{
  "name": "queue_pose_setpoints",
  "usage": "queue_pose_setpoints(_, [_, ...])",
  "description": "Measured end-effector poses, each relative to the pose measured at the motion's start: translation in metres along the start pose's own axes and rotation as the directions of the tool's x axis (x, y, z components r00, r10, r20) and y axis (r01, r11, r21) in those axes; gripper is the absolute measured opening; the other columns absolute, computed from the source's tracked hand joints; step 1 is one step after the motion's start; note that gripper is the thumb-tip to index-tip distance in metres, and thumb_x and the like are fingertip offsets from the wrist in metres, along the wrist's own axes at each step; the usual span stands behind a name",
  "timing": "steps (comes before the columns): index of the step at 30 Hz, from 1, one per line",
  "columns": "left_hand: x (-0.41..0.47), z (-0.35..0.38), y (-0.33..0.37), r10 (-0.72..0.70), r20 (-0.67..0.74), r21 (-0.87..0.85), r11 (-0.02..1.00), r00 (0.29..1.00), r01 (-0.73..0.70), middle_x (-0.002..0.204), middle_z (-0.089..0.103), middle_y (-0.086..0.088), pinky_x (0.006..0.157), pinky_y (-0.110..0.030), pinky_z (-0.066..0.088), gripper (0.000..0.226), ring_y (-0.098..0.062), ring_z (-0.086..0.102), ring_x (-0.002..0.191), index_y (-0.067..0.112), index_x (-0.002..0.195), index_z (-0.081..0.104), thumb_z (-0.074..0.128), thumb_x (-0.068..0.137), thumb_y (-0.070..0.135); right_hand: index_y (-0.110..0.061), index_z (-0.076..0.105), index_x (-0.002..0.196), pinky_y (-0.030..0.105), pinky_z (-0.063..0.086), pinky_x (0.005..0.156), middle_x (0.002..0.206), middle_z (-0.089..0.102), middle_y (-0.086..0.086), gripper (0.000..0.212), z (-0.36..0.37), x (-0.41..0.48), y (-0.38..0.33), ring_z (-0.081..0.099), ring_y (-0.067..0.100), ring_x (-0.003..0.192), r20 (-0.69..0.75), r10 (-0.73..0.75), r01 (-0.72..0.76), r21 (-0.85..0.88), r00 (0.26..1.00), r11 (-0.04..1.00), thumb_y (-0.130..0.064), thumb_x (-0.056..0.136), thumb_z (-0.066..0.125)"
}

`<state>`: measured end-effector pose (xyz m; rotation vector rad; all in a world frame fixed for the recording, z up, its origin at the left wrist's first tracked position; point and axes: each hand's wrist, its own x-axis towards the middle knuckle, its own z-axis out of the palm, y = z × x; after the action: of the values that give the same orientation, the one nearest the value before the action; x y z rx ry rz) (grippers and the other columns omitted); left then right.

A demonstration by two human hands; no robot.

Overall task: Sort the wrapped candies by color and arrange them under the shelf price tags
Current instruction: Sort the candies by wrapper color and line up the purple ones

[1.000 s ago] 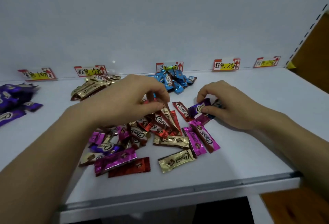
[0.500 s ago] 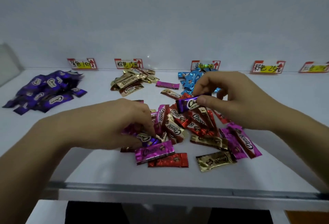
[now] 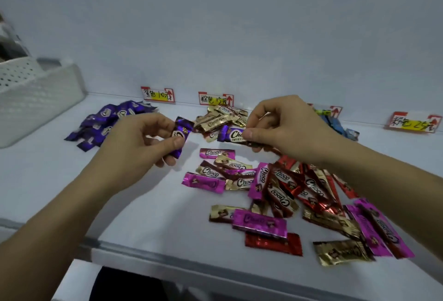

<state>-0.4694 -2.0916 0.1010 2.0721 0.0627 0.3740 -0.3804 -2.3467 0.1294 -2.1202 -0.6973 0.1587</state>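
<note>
My left hand (image 3: pixel 141 140) pinches one purple candy (image 3: pixel 182 130) above the white shelf (image 3: pixel 143 205). My right hand (image 3: pixel 285 128) pinches another purple candy (image 3: pixel 231 133) beside it. A purple pile (image 3: pixel 105 123) lies at the back left under the first price tag (image 3: pixel 158 94). A gold pile (image 3: pixel 220 118) lies under the second price tag (image 3: pixel 215 99). A blue pile (image 3: pixel 338 126) is partly hidden behind my right hand. A mixed heap (image 3: pixel 287 195) of pink, red and gold candies spreads over the shelf's front right.
A white perforated basket (image 3: pixel 36 94) stands at the far left of the shelf. A pink-labelled price tag (image 3: pixel 413 122) sits on the back wall at the right. The shelf's front edge (image 3: pixel 191 262) runs below the heap.
Both hands have lifted off the mixed heap and moved left and back, each holding a purple candy. The view has swung left, bringing the basket in.
</note>
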Motion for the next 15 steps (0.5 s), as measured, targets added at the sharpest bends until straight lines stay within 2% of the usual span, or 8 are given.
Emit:
queue_pose_setpoints(2, [0.003,-0.022,-0.015,-0.075,-0.062,-0.02,0.997,0.995,0.073,0.077,0.072,-0.005,0.055,-0.019,0.055,0.016,-0.015,0.07,0.056,0.017,0.091,0.07,0.069,0.089,0.001,-0.013,0.07,0.089,0.028,0.059,0.064,0.068,0.075,0.001,0.006,0.017,0.023,-0.01,0.074,0.014,0.066,0.041,-0.024,0.025,-0.027,0.999,0.999,-0.014,0.089,0.076])
queue_pose_setpoints(4, [0.003,-0.043,-0.029,-0.125,-0.105,-0.028,0.992,0.987,0.123,0.075,0.074,-0.011,0.058,-0.021,0.057,0.02,-0.017,0.07,0.059,0.015,0.094,0.071,0.066,0.09,-0.005,-0.013,0.069,0.087,0.032,0.06,0.066,0.068,0.075,0.001,0.006,0.038,0.048,-0.02,0.074,0.016,0.066,0.076,-0.045,0.048,-0.028,0.996,0.998,-0.01,0.088,0.075])
queue_pose_setpoints(6, [0.003,-0.061,-0.043,-0.175,-0.181,-0.028,0.985,0.968,0.173,0.073,0.074,-0.016,0.063,-0.035,0.062,0.015,-0.022,0.07,0.06,0.011,0.094,0.072,0.07,0.089,-0.002,-0.011,0.069,0.087,0.032,0.059,0.064,0.068,0.075,0.004,0.006,0.063,0.071,-0.029,0.075,0.017,0.066,0.121,-0.03,0.029,0.008,0.992,1.0,-0.008,0.088,0.075])
queue_pose_setpoints(8, [0.003,-0.075,-0.06,-0.198,-0.283,0.024,0.977,0.939,0.213,0.066,0.073,-0.012,0.071,-0.046,0.06,0.008,-0.019,0.068,0.055,0.013,0.089,0.074,0.075,0.087,0.006,-0.009,0.069,0.09,0.026,0.057,0.058,0.07,0.076,0.006,0.004,0.086,0.09,-0.037,0.074,0.015,0.066,0.186,-0.003,-0.002,0.025,0.983,1.0,-0.009,0.089,0.074])
queue_pose_setpoints(9, [0.003,-0.079,-0.068,-0.193,-0.327,0.074,0.971,0.925,0.229,0.064,0.072,-0.006,0.072,-0.045,0.058,0.007,-0.016,0.066,0.054,0.017,0.085,0.074,0.078,0.085,0.012,-0.009,0.07,0.091,0.024,0.056,0.057,0.071,0.076,0.006,0.004,0.097,0.098,-0.041,0.074,0.015,0.066,0.212,0.008,-0.015,0.028,0.977,0.999,-0.009,0.09,0.074])
queue_pose_setpoints(12, [0.0,-0.082,-0.083,-0.124,-0.426,0.286,0.922,0.896,0.263,0.062,0.069,0.007,0.069,-0.03,0.051,0.009,-0.006,0.063,0.059,0.027,0.077,0.074,0.082,0.081,0.03,-0.008,0.07,0.091,0.018,0.051,0.051,0.072,0.076,0.009,0.003,0.123,0.119,-0.046,0.075,0.017,0.066,0.218,0.04,-0.049,0.039,0.975,0.998,-0.008,0.09,0.073])
queue_pose_setpoints(14, [-0.002,-0.081,-0.085,-0.071,-0.478,0.354,0.897,0.875,0.266,0.065,0.067,0.011,0.064,-0.023,0.045,0.013,-0.004,0.063,0.066,0.027,0.076,0.072,0.081,0.081,0.035,-0.011,0.069,0.087,0.015,0.047,0.046,0.071,0.074,0.007,0.006,0.137,0.13,-0.046,0.074,0.016,0.063,0.193,0.054,-0.058,0.015,0.98,0.998,-0.01,0.09,0.074])
queue_pose_setpoints(15, [-0.002,-0.08,-0.086,-0.053,-0.493,0.375,0.888,0.868,0.267,0.066,0.066,0.011,0.063,-0.023,0.045,0.015,-0.005,0.063,0.068,0.026,0.076,0.071,0.08,0.082,0.037,-0.013,0.069,0.084,0.014,0.046,0.044,0.069,0.073,0.005,0.008,0.143,0.134,-0.046,0.072,0.013,0.06,0.176,0.054,-0.054,-0.008,0.983,0.999,-0.012,0.09,0.074])
